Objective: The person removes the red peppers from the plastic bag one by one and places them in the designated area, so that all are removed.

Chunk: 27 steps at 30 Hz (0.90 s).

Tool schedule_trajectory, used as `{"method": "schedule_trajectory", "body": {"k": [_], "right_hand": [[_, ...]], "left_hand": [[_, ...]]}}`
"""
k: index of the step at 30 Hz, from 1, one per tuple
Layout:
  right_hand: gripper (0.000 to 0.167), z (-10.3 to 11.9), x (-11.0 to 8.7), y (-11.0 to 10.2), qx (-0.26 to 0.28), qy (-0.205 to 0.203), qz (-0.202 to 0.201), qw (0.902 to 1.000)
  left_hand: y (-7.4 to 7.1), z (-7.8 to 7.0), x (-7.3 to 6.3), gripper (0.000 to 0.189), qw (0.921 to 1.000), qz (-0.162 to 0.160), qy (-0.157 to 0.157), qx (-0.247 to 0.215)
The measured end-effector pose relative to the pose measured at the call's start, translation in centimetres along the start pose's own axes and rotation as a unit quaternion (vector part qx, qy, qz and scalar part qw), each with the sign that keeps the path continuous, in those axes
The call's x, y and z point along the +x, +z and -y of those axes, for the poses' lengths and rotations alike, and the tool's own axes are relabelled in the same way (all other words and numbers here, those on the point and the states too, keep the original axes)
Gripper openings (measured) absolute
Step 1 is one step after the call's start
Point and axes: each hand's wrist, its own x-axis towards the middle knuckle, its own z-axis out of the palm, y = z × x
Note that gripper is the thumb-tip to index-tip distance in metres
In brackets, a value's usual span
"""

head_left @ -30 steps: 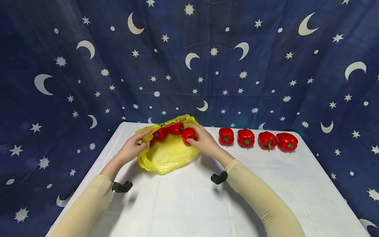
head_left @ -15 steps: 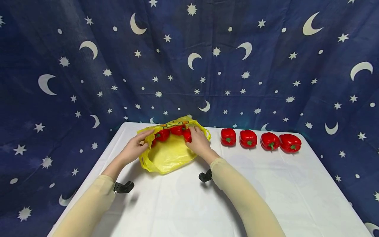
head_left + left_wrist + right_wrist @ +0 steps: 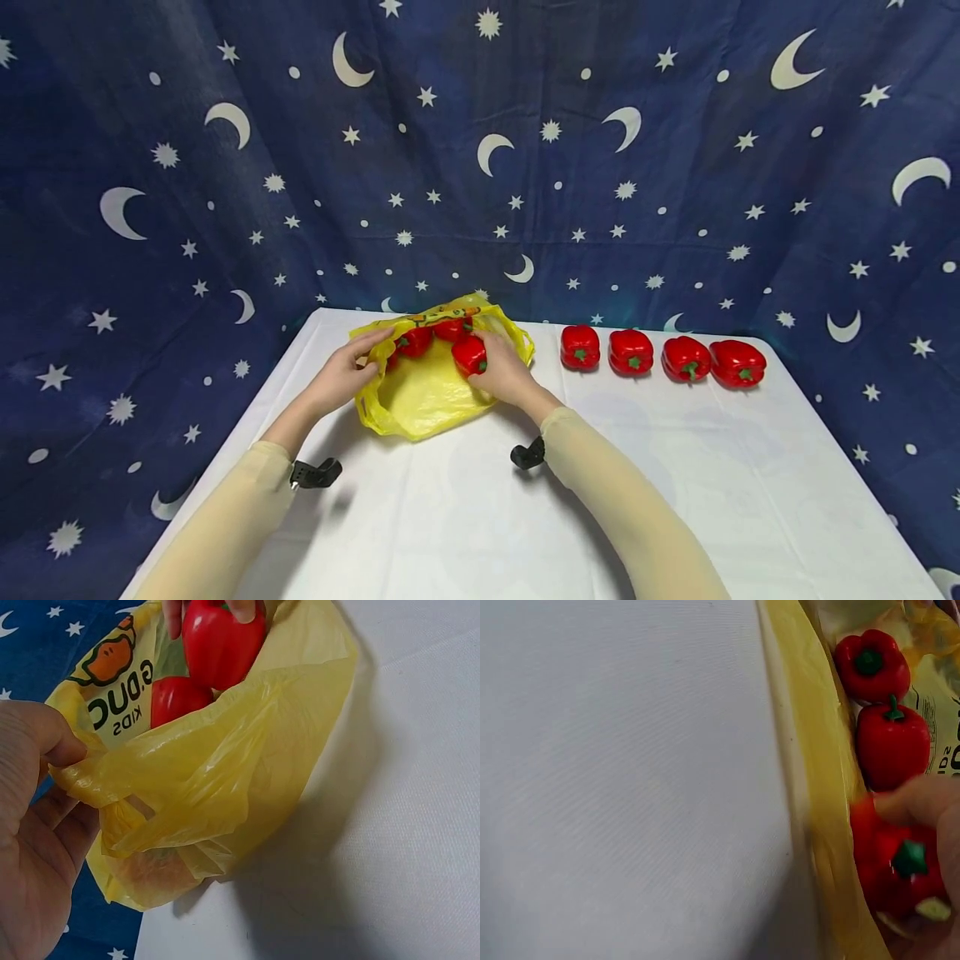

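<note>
A yellow plastic bag (image 3: 431, 400) lies on its side, its mouth facing me. My left hand (image 3: 341, 377) pinches the bag's left rim between thumb and fingers, plainly seen in the left wrist view. Inside the bag's right part, my right hand (image 3: 504, 368) holds a red bell pepper (image 3: 469, 355); the right wrist view shows the thumb across this pepper (image 3: 885, 870) near its green stem. Further bell peppers (image 3: 415, 342) lie along the back of the bag, one of them mostly hidden behind the left rim. The right hand's fingertips are out of sight behind the held pepper in the head view.
Several red bell peppers (image 3: 632, 352) stand in a row at the table's back right. A white cloth covers the table (image 3: 465, 508). Behind it hangs a dark blue curtain (image 3: 450, 108) with moons and stars.
My right hand has carried its bell pepper from the bag's right edge deeper inside, slightly leftward. The bag's right side now spreads out beyond that hand. My left hand keeps its hold on the rim.
</note>
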Motion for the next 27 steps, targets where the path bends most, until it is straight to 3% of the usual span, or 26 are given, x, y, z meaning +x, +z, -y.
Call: {"method": "schedule_trajectory", "body": {"k": [5,8,14,18,27], "right_hand": [[0.095,0.0,-0.9,0.2,0.053,-0.045,0.062,0.9956],[0.097,0.1,-1.3,0.2,0.068,-0.040,0.085,0.9932],[0.103,0.1,-1.7,0.3,0.073,-0.013,0.095,0.9927],[0.103,-0.2,-1.7,0.3,0.085,-0.015,0.095,0.9918],[0.097,-1.3,-1.8,0.1,0.163,-0.024,0.100,0.9812]], "left_hand": [[0.0,-0.2,-0.1,0.061,1.0000,-0.005,-0.002,0.002],[0.0,-0.2,-0.3,0.061,1.0000,-0.003,-0.003,0.004],[0.0,-0.2,-0.5,0.060,1.0000,-0.001,-0.008,0.003],[0.1,-0.2,-0.3,0.060,1.0000,-0.006,-0.002,0.001],[0.0,-0.1,-0.2,0.060,0.9999,-0.009,0.007,-0.003]]}}
